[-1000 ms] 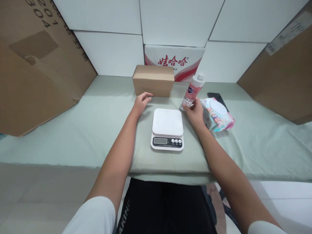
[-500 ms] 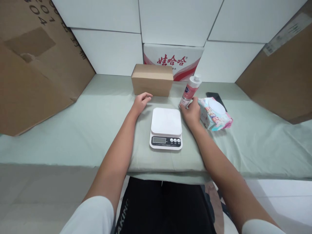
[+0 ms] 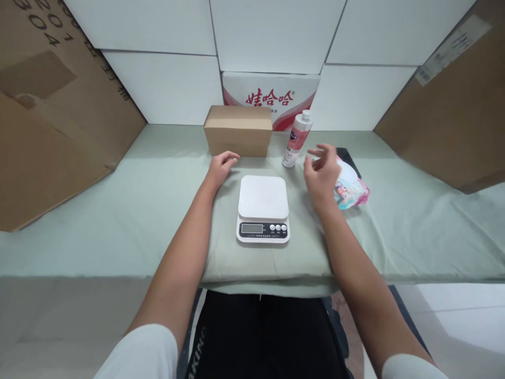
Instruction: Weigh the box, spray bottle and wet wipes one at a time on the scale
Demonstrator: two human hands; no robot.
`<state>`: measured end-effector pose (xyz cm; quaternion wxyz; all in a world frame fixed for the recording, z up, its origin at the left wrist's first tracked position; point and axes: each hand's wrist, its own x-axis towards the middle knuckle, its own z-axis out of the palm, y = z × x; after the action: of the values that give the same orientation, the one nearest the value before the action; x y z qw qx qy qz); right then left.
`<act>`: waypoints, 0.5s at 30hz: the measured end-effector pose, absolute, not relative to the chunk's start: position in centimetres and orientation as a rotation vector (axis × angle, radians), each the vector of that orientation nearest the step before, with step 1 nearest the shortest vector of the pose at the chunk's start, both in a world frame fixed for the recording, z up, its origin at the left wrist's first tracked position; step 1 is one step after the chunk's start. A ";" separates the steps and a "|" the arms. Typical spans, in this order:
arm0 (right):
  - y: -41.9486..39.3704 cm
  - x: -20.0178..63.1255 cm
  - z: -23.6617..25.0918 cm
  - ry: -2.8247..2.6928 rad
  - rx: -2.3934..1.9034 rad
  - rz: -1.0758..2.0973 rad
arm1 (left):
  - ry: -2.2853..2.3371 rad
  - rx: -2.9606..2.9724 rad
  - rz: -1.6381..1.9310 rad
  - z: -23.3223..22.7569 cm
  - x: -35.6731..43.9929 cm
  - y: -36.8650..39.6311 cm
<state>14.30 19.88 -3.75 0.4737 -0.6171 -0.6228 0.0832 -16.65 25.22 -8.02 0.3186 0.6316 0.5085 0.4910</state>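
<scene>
A white kitchen scale point(image 3: 263, 197) with a small display and several buttons lies between my forearms. My left hand point(image 3: 221, 167) rests on the cloth in front of a small brown cardboard box point(image 3: 238, 131), fingers loosely extended and holding nothing. Raised a little to the right of a pink and white bottle point(image 3: 296, 141), my right hand point(image 3: 322, 171) is apart from it, with fingers curved and spread. The bottle stands upright on the table. Behind my right hand a pack of wet wipes point(image 3: 352, 189) is partly hidden.
A green cloth point(image 3: 158, 200) covers the table. Behind stands a white and red carton point(image 3: 272, 87) against white panels. Large cardboard sheets point(image 3: 59, 131) flank the left, with another cardboard piece point(image 3: 445, 121) at right. A black flat object point(image 3: 347, 159) lies behind the wipes.
My right hand has let go of the bottle and moved up and to the right of it. The bottle now stands by itself. My left hand stays by the box; the view has shifted slightly.
</scene>
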 end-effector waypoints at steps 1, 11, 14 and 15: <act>19.4 15.0 -2.8 -1.525 -1.575 0.099 | 1.333 1.661 1.291 -8.0 -16.6 25.2; 19.1 20.0 0.3 -1.680 -2.402 0.123 | 1.316 1.656 1.280 -8.0 -16.4 25.5; 18.3 20.4 1.7 -1.851 -2.235 0.291 | 1.309 1.633 1.298 -8.0 -16.3 25.8; 18.0 20.3 2.3 -1.929 -2.124 0.381 | 1.308 1.616 1.308 -8.1 -16.3 25.9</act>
<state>20.26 17.97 2.33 0.1233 -0.7283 -0.6613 0.1307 -16.30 25.89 -8.06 0.3362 0.6197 0.5016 0.5014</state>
